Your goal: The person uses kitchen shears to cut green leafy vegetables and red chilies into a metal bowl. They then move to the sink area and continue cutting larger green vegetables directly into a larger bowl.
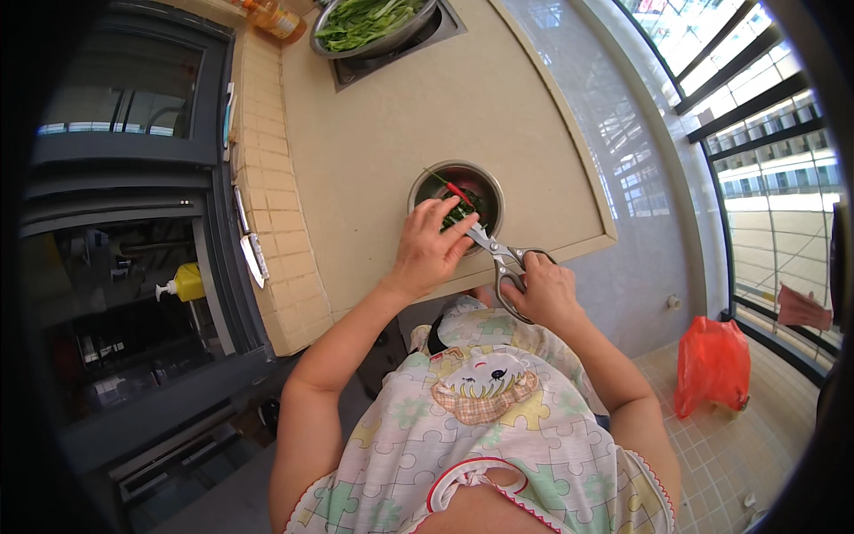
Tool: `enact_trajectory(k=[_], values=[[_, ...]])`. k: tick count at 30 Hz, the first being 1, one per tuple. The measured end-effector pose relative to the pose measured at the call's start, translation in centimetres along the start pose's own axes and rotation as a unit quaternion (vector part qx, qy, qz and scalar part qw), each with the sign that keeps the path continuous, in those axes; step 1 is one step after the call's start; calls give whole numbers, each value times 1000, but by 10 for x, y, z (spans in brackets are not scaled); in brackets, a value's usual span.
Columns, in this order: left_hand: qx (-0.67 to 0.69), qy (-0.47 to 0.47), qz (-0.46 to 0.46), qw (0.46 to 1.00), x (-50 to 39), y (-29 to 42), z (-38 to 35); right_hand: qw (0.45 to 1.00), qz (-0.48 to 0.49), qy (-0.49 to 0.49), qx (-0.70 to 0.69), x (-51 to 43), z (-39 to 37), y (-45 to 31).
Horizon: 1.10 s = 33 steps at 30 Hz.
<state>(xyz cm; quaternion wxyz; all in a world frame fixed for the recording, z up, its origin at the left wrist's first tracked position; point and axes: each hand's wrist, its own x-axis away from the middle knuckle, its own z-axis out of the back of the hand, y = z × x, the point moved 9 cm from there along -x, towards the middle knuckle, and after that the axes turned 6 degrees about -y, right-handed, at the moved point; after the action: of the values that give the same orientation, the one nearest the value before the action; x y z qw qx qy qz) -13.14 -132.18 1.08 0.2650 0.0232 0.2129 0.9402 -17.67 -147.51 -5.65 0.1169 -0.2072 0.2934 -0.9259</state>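
Note:
A round metal bowl (494, 180) stands near the counter's front edge, with cut dark green pieces (460, 215) inside. My left hand (430, 243) reaches over its near left rim, fingertips at a red chili pepper (458, 192) with a long green stem; the fingers hide part of the bowl's contents, and whether they grip the pepper is unclear. Kitchen scissors (495, 246) with dark handles are in my right hand (548, 288), fingers through the loops. Their handles are spread and the blades point into the bowl beside my left fingertips; the tips are partly hidden.
Leafy greens (367, 23) fill a metal basin (320, 41) over a sink (347, 75) at the counter's far end. An orange bottle (275, 20) stands at the far left. A knife (253, 260) lies on the tiled ledge (280, 267). A red plastic bag (711, 367) sits on the floor, right.

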Motion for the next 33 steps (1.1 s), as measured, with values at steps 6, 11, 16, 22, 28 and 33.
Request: enact_trajectory(k=[6,11,16,22,28,33], values=[[-81,-73,-28,994,7,5,-34,998,31,26,42,7,13,-15],[-105,-41,0,994,9,-14,-29,997,23,34,62,15,24,-13],[-37,52,70,996,14,-50,-12,999,14,23,31,26,30,-3],[338,22,245,909,11,-77,-27,833,-92,-229,-495,26,-18,10],[637,39,261,724,1,-63,-54,744,-61,-263,-611,24,-14,-11],[608,69,307,729,7,-81,-51,746,-60,-261,-610,27,-15,-5]])
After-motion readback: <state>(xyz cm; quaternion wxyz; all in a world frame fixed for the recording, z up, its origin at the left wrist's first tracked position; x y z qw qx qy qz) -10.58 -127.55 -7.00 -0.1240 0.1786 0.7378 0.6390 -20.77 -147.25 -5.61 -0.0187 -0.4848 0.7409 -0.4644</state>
